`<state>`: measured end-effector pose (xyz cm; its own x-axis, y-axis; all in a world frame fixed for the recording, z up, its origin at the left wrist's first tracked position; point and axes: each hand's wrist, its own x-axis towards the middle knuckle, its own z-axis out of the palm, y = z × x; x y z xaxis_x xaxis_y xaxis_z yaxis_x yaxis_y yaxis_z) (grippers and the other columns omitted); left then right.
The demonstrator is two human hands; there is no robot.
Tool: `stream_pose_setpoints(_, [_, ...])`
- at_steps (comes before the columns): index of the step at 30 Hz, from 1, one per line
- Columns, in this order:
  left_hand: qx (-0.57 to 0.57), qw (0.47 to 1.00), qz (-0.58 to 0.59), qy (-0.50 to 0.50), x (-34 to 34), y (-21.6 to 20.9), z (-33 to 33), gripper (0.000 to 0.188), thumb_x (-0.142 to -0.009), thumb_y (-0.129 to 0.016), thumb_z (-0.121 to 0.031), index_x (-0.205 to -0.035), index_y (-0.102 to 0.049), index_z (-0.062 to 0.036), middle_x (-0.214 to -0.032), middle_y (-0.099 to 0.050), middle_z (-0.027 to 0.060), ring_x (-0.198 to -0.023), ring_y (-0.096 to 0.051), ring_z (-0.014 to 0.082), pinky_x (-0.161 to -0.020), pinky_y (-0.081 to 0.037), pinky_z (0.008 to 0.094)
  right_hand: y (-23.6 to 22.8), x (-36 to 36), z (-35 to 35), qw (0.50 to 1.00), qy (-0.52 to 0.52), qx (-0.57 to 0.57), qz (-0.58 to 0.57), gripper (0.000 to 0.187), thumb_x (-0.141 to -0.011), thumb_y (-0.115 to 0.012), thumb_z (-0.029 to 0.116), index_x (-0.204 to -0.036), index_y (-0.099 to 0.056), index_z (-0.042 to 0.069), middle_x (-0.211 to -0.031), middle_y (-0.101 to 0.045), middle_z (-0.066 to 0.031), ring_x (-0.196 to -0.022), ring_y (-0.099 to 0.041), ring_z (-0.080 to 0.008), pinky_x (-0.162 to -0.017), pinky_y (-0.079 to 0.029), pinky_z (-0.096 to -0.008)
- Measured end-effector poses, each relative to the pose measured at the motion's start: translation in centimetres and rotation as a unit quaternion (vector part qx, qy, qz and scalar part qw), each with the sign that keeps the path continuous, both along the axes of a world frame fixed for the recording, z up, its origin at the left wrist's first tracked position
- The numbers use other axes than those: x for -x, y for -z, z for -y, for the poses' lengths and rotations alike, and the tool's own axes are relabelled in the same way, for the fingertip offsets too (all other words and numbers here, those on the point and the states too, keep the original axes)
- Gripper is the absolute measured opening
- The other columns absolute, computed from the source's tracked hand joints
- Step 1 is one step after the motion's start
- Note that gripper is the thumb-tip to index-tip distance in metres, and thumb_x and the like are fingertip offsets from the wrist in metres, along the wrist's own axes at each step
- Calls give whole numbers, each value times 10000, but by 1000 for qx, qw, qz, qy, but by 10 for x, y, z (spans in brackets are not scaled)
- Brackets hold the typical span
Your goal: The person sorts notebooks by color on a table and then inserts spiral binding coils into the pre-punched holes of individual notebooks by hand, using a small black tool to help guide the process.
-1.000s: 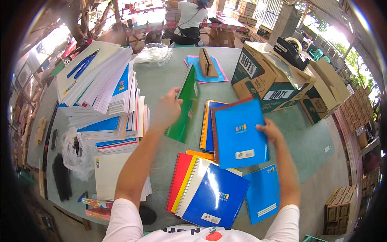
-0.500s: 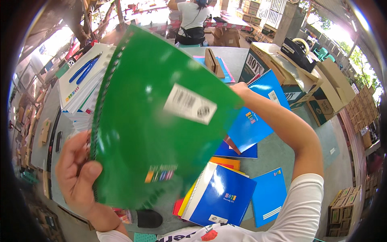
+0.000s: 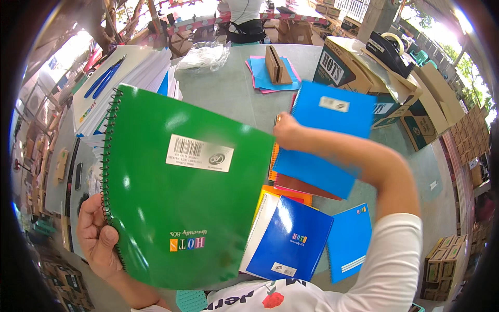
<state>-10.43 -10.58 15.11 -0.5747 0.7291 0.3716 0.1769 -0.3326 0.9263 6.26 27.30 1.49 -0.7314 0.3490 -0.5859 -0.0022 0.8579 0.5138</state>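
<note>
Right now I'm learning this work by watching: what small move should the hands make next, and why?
Perhaps lower the green notebook toward the table: the left hand grips it by its spiral edge, and, held up, it hides part of the white notebook under the dark blue notebook.

Green notebook (image 3: 171, 203) obscures the lower paper stack (image 3: 143, 67) and the white notebook's (image 3: 262, 239) left edge. Left grip (image 3: 101, 255): fingertips concealed behind the green cover. Right grip (image 3: 286, 132): fingers mostly unseen; hold on the upper blue notebook (image 3: 332, 122) indeterminable. Co-worker (image 3: 247, 11): head cut off by upper edge. Label (image 3: 199, 153): smallest print unreadable.
</note>
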Motion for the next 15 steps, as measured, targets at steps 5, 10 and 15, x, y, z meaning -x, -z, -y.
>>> stream_pose_setpoints(5, [-60,990,126,10,-34,10,-23,583,-783,-682,-165,-1233,-392,65,-1091,-589,162,-987,-578,187,-872,-448,289,76,-38,4,902,-27,80,-423,286,-746,-564,107,-1024,-619,69,-1065,-601,-113,-1051,-540,-270,-928,-372,-416])
stream_pose_setpoints(10, [196,938,246,144,-69,97,-70,439,-833,-589,-67,-1233,-413,-34,-938,-594,71,-802,-570,117,-702,-479,238,86,-137,-25,631,165,171,-739,305,-821,-510,182,-1060,-568,2,-1101,-575,-165,-1051,-534,-297,-910,-397,-378])
stream_pose_setpoints(15, [379,901,-104,185,-96,228,-91,367,-814,-636,-146,-1138,-520,-20,-999,-604,176,-885,-594,217,-779,-472,313,139,-247,-35,476,541,233,-654,527,-889,-473,437,-1150,-534,-16,-1178,-536,-211,-1087,-517,-264,-916,-392,-360])
